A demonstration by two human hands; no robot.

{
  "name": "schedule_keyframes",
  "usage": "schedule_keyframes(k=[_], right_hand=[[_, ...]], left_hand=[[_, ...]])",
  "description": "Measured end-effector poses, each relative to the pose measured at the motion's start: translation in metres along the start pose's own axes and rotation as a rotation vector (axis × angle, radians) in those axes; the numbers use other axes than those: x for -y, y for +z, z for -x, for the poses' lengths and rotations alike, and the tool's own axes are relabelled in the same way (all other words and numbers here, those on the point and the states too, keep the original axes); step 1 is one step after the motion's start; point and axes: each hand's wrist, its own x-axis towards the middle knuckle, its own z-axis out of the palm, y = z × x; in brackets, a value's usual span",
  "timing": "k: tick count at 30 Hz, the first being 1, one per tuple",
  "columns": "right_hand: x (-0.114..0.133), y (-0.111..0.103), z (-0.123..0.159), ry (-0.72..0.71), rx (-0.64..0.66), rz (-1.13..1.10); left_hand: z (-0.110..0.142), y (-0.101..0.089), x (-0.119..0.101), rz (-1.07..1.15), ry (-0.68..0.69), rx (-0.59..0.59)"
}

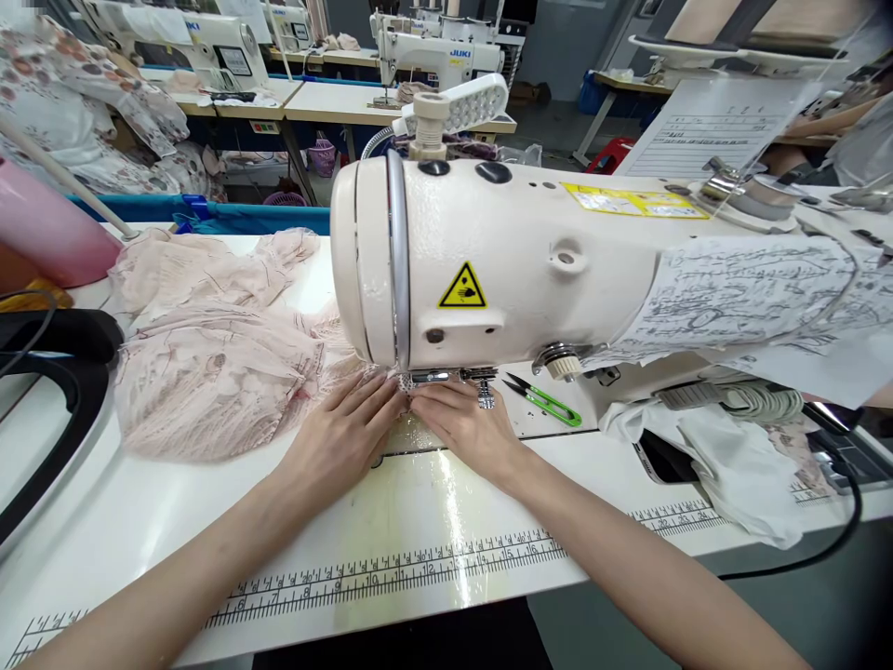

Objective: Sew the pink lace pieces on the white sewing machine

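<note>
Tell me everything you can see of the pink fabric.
The fabric is pale pink, thin and sheer-looking, with fine darker lines. It lies bunched and creased on the table, mostly left of the machine. The left hand rests on its narrowed right end; whether the right hand touches it is unclear.

Left hand flat on pink cloth heaped towards nine o'clock, right hand alongside, green scissors at three!

Rear machine: JUKI — near machine: hand-warning triangle — table ruler: 12
</note>
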Motion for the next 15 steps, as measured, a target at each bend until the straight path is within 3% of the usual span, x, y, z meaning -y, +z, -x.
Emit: schedule_keyframes(k=[4, 15], right_hand=[[0.001, -0.001, 0.000, 0.037, -0.035, 0.004], [-0.014, 0.008, 0.002, 0.094, 0.028, 0.029]], left_hand=[[-0.001, 0.000, -0.001, -0.062, 0.028, -0.010], [-0.001, 0.000, -0.004, -0.074, 0.013, 0.003]])
